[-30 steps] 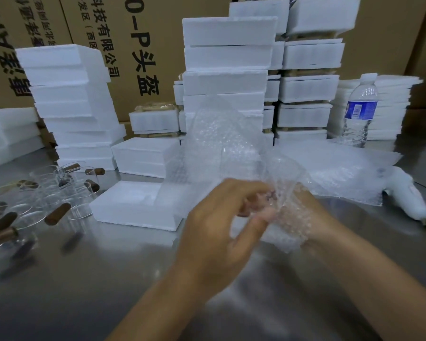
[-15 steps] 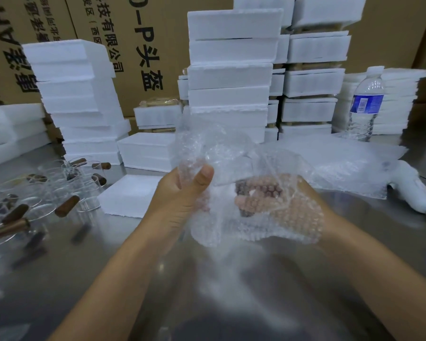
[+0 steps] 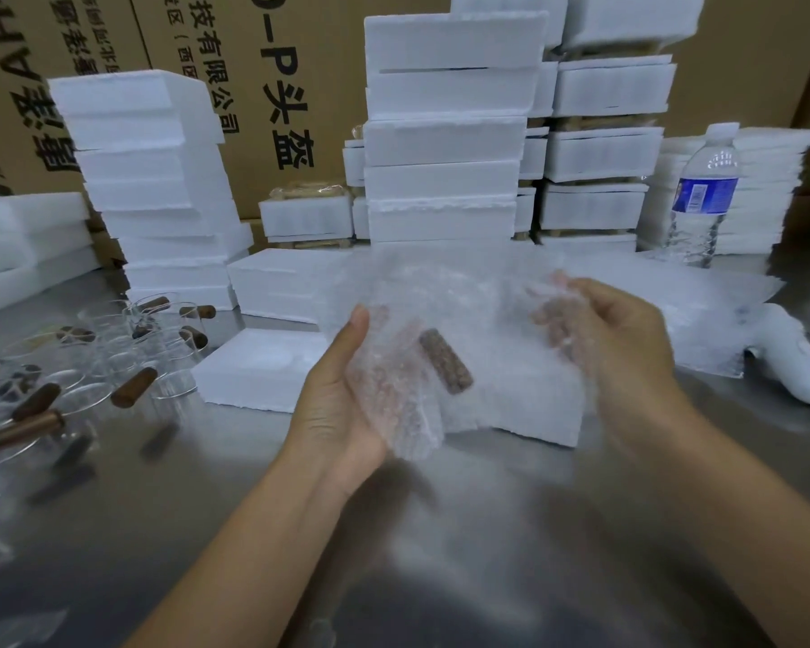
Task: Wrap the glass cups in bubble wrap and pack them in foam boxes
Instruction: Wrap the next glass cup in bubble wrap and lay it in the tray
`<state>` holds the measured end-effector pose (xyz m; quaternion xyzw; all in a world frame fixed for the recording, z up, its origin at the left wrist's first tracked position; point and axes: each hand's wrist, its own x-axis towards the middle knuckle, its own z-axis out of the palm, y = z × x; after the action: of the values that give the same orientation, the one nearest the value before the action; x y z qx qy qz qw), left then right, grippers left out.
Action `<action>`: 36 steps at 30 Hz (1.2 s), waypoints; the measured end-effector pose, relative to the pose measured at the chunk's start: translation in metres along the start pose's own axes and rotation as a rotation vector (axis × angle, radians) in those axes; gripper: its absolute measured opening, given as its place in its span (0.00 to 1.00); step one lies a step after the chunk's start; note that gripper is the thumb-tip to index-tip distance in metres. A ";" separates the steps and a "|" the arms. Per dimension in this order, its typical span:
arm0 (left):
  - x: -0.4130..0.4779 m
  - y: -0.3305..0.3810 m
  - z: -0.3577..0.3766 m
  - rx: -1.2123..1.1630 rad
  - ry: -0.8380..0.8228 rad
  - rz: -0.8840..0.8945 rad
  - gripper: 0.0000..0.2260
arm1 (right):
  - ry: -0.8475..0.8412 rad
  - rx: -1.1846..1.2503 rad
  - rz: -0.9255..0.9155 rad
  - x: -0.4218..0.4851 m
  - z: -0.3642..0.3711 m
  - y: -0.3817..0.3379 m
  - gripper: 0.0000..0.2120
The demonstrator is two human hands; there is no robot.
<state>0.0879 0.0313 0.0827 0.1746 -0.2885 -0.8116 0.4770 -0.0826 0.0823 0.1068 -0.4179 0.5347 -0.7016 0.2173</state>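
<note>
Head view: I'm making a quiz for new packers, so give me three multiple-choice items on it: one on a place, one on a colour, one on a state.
1. Where does the water bottle stand?
A) far right, at the back of the table
B) at the left edge
C) in a hand

2. What colour is its label?
A) red
B) blue
C) green

3. What state is the cup with the brown handle in?
A) bare on the table
B) inside bubble wrap, held up off the table
C) shut in a foam box

Answers:
1 A: it stands upright in front of the stacked foam sheets at the right.
2 B: a blue band circles its middle.
3 B: the left hand and right hand grip the wrap, and the handle shows through it.
</note>
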 end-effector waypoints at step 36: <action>0.002 -0.011 -0.003 0.139 -0.219 0.063 0.27 | -0.034 0.234 -0.088 -0.007 0.005 0.001 0.13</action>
<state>0.0806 0.0327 0.0731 0.1086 -0.3999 -0.7883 0.4548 -0.0746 0.0847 0.1036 -0.4246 0.4267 -0.7608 0.2427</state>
